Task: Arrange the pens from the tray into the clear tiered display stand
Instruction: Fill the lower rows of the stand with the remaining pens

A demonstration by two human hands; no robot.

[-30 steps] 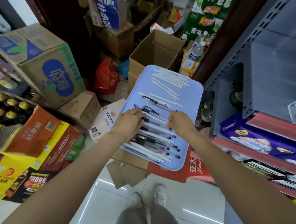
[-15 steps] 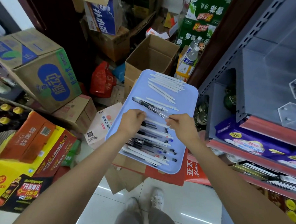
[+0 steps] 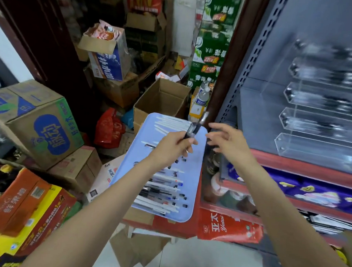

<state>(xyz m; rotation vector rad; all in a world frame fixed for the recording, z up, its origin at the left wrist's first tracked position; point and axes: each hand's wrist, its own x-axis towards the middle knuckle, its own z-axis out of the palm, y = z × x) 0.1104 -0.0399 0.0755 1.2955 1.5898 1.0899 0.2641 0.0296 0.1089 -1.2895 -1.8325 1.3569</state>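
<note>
Above the tray point(image 3: 194, 195), a dark pen point(image 3: 193, 128) is now gripped in the left hand point(image 3: 175, 144), lifted from the pile where both hands lay before. Just beside it, the right hand point(image 3: 228, 143) is held loose and empty. To its right, the display stand point(image 3: 314, 120) waits for loading.

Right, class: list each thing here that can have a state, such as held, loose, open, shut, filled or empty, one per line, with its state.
Left hand: grips a dark pen, raised above the tray.
Dark pen: held, lifted clear.
Right hand: open, holding nothing.
Tray: pens lying loose in it.
Display stand: upper tiers hold pens, lowest looks empty; blurred.
Plain cardboard box: flaps open.
</note>
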